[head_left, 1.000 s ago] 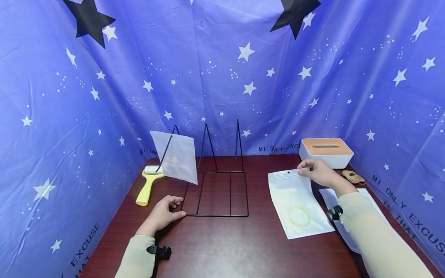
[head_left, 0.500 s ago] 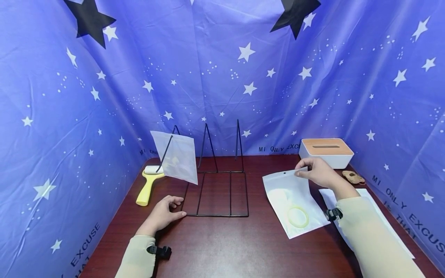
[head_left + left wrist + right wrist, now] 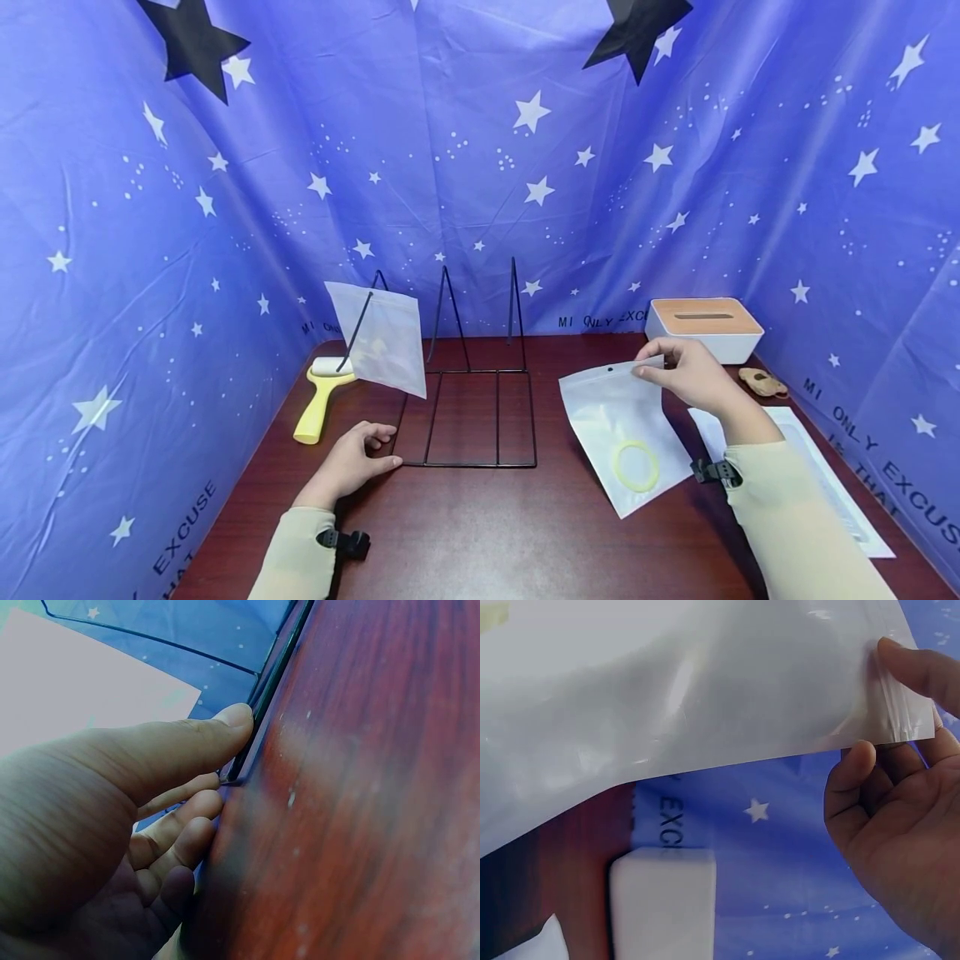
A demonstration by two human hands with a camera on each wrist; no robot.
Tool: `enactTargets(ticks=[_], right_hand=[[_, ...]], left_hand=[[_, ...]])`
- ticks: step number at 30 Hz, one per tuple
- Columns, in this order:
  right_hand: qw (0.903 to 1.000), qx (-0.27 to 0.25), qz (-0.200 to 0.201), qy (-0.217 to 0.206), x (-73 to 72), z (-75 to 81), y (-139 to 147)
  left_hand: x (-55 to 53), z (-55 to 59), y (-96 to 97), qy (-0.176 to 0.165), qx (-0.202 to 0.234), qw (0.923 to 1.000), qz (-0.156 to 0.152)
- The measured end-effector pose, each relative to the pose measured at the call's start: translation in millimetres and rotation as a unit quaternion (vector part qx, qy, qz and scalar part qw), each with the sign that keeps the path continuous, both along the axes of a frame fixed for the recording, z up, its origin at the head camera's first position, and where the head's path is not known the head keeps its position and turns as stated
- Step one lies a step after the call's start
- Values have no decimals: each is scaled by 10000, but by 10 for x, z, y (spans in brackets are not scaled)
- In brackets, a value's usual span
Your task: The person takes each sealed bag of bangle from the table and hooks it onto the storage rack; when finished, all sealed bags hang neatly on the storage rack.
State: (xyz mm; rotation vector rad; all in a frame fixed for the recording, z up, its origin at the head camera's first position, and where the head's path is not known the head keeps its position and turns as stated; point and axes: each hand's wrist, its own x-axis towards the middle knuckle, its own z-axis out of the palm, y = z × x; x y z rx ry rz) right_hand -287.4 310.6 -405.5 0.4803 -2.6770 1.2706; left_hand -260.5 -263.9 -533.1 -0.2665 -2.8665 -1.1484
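My right hand [image 3: 678, 375] pinches the top right corner of a translucent zip bag [image 3: 600, 417], near its zip strip. A pale yellow ring [image 3: 636, 467] shows low in the bag, and a small dark hole is near its top edge. On the left, my left hand [image 3: 352, 462] holds the front left corner of a black wire display rack [image 3: 497, 421], thumb [image 3: 234, 716] against the wire and fingers curled beside it. Another zip bag [image 3: 390, 333] hangs on the rack's leftmost prong. The middle and right prongs [image 3: 513, 300] carry nothing.
A yellow-handled lint roller [image 3: 315, 412] lies left of the rack. At the back right stands a tissue box [image 3: 705, 342] with a wooden lid, and a small brown item [image 3: 762, 382] lies before it. Another white bag [image 3: 832, 475] lies under the right forearm. Starry blue cloth surrounds the table.
My right hand has shifted slightly left and up with the zip bag, which tilts more upright. The bag under the right forearm has settled flatter. My left hand stays at the rack's corner.
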Motion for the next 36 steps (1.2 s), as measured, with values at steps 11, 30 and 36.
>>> enactTargets(ticks=[11,30,36], right_hand=[[9970,-501,277,530,232,159,-103],[9685,-1012,2007,1076,616,433,-320],[9685,-1222,1861,1118,657,491,-425]], left_hand=[[-2,0,-9,34,35,10000,-33],[-13,-11,-15,94,18,9998,-153],[-6,-3,-3,71,15,9999,-129]])
